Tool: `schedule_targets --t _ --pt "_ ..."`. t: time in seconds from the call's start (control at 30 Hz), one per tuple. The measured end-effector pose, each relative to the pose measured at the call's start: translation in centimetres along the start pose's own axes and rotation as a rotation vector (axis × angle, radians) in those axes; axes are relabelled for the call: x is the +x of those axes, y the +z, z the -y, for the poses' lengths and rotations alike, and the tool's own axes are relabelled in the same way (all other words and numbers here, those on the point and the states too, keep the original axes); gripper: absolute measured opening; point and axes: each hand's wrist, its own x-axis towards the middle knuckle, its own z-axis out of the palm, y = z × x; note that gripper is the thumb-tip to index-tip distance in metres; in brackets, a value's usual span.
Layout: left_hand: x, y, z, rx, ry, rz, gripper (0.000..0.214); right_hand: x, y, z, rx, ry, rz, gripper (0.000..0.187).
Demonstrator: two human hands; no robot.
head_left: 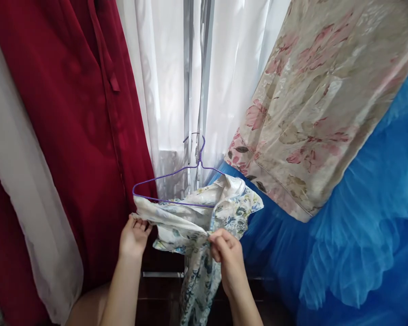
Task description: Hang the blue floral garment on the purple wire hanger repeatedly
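A white dress with blue and green flowers point(199, 271) hangs partly on a purple wire hanger point(159, 176). One shoulder of it covers the hanger's right end, while the hanger's left arm shows bare above the fabric. My left hand point(135, 235) pinches the garment's left edge, just below the hanger's left end. At the middle of the neckline, my right hand point(224, 246) grips the fabric between thumb and fingers. The lower part drops in folds between my forearms. The hanger's hook points up in front of grey vertical bars.
Dark red drapery point(71, 136) and sheer white cloth hang at the left. White curtains point(238, 59) stand behind the grey metal bars point(187, 90). To the right hang a beige cloth with pink flowers point(309, 113) and a blue ruffled tulle garment point(353, 235).
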Motion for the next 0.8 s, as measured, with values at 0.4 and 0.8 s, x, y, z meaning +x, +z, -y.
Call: schedule_targets --t 0.4,0.8 --pt "-15.0 1.1 5.5 0.314 0.153 0.510 0.033 -4.0 -5.8 -5.6 -0.048 -0.057 -0.408 0.038" --pt "-16.9 -0.3 3.7 0.932 -0.200 1.430 0.055 -7.8 -7.2 2.8 0.234 0.465 0.375 0.045"
